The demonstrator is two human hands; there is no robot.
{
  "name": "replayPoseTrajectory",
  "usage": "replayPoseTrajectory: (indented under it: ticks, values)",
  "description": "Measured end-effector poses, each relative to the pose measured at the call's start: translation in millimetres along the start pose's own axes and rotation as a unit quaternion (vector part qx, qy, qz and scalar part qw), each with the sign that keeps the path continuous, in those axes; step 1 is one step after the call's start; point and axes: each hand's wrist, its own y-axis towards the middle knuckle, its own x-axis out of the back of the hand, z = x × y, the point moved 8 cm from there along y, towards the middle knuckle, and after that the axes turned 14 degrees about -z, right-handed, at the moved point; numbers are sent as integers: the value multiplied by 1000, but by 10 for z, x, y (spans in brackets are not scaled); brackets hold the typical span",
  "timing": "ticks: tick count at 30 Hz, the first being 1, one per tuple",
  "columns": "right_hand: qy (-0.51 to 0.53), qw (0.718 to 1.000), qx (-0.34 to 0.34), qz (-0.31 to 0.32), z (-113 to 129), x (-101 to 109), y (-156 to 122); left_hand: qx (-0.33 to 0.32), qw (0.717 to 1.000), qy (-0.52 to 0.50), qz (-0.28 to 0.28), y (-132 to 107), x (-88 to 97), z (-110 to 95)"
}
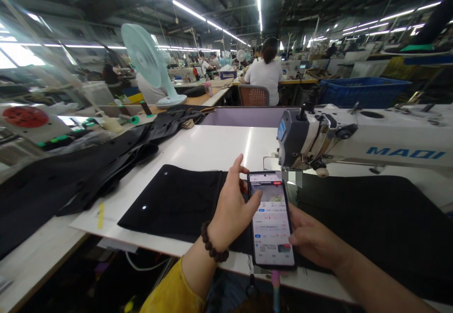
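Note:
A smartphone (272, 221) with a lit screen is held just above the near edge of the white sewing table (212, 145). My right hand (313, 240) grips its right side and back. My left hand (231, 209), with a dark bead bracelet on the wrist, rests against the phone's left edge, thumb lying on the screen and index finger raised. Black fabric (177, 199) is spread flat under both hands and runs beneath the sewing machine (354, 138).
A heap of black garments (88, 166) covers the table's left side. A teal desk fan (148, 63) stands at the back left. A person in a white top sits ahead on a chair (253, 96). A blue bin (361, 91) stands at the back right.

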Motion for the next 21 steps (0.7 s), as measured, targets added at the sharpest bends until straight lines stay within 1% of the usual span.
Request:
replayPoseTrajectory:
  ticks: [4, 7, 13, 17, 21]
  values:
    - [-4, 1000, 3, 1, 0, 4, 4, 0, 1000, 9, 1, -2, -17, 27]
    - [-6, 1000, 3, 0, -12, 13, 5, 10, 1000, -11, 0, -9, -8, 27]
    - [0, 1000, 2, -8, -5, 10, 0, 68, 992, -103, -1, -73, 37, 57]
    - [-3, 1000, 0, -9, 4, -6, -4, 96, 989, -108, 2, -155, 58, 115]
    - [4, 1000, 3, 2, -3, -14, 3, 113, 988, -104, 16, -248, 46, 162]
